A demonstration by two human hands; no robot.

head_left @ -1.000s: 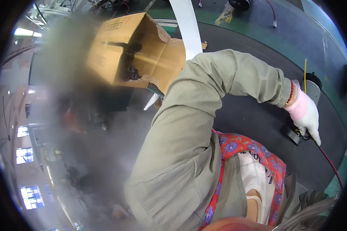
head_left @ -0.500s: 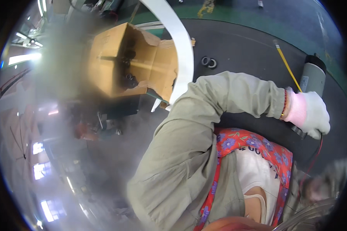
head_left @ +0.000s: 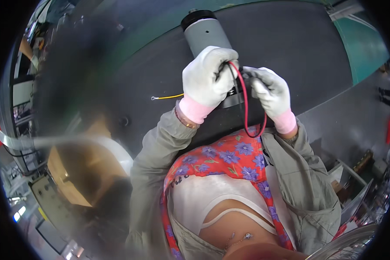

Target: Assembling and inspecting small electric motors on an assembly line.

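Observation:
Both my hands wear white gloves with pink cuffs and dark-stained fingertips. My left hand (head_left: 209, 78) is closed on a red wire (head_left: 246, 102) and a black wire (head_left: 235, 80), just in front of a grey cylindrical motor (head_left: 208, 37) with a black end cap. The wires hang in a loop and rise again to my right hand (head_left: 271, 93). Its fingers are pinched close to the left hand; what lies between them is hidden. A yellow wire (head_left: 171, 96) with a ring terminal sticks out left of my left wrist. Metal at the motor's near end (head_left: 233, 101) shows below the hands.
The motor lies on a dark work surface (head_left: 299, 39) with a green strip (head_left: 362, 50) at its right. To the lower left, an open cardboard box (head_left: 69, 182) and a curved white band (head_left: 115, 151) are partly blurred. A small black ring (head_left: 124, 121) sits near the box.
The view has swung to the right, so motor and hands appear nearer the middle. My right hand, blurred low at the right before, has come up beside the left, which still grips the wires.

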